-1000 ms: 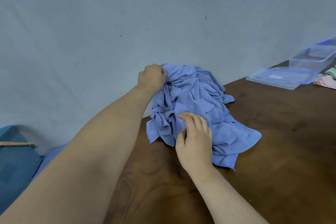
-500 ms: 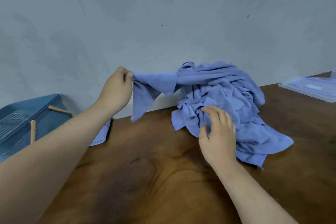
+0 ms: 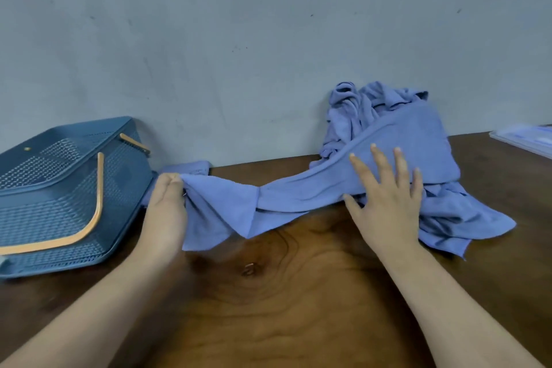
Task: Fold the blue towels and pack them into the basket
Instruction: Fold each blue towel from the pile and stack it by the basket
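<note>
1 blue towel [image 3: 286, 194] stretches from the heap [image 3: 388, 116] at 2 o'clock toward 9 o'clock. My left hand [image 3: 165, 206] pinches its corner; my right hand [image 3: 385, 197] lies flat, fingers spread, pressing where it meets the heap. The basket [image 3: 59, 194] sits at 9 o'clock on the bench [image 3: 283, 308]. I judge I'm separating 1 towel; next it needs pulling free and spreading flat at 6 o'clock.

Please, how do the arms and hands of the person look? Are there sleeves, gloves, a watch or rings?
The left hand and right hand are bare: no gloves, and no rings that show. The left forearm and right forearm are bare too, with no sleeve, watch or bracelet in view. The right hand's nails look short and unpainted.
</note>
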The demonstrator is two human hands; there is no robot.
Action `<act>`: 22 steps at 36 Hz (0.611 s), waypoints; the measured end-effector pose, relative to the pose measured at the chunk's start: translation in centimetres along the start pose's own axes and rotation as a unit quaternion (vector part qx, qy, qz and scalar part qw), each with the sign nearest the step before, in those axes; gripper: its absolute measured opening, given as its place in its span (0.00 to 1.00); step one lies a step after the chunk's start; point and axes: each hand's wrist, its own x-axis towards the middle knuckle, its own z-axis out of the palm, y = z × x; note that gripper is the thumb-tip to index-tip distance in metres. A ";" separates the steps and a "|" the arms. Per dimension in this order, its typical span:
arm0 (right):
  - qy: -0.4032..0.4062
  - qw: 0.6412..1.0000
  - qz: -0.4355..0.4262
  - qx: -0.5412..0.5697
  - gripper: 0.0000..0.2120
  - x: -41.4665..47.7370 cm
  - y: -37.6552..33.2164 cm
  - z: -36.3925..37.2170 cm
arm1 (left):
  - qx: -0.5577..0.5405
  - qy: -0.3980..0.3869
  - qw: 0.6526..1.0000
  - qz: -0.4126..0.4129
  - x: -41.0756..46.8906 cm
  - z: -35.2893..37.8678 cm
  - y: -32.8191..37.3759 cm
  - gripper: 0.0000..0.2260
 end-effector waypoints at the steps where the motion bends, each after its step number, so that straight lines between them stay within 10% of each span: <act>1: -0.007 1.000 -0.018 -0.009 0.23 -0.1 0.1 0.6 | 0.001 -0.002 1.000 0.000 0.1 0.2 -0.1 0.15; 4: -0.025 0.998 -0.046 0.035 0.04 -0.2 -0.1 1.4 | 0.012 -0.015 1.000 0.007 0.3 0.9 0.5 0.13; 11: -0.136 0.986 -0.093 -0.017 0.25 -1.0 -1.2 2.3 | 0.062 -0.035 0.997 0.021 3.8 3.8 2.8 0.10; 17: -0.240 0.966 -0.069 0.073 0.10 -1.1 -2.4 -0.2 | 0.091 -0.047 0.995 0.012 6.5 6.0 3.0 0.12; 22: -0.360 0.786 0.025 0.502 0.13 -2.0 -6.4 -3.1 | 0.123 -0.091 0.988 0.014 9.0 7.4 3.3 0.10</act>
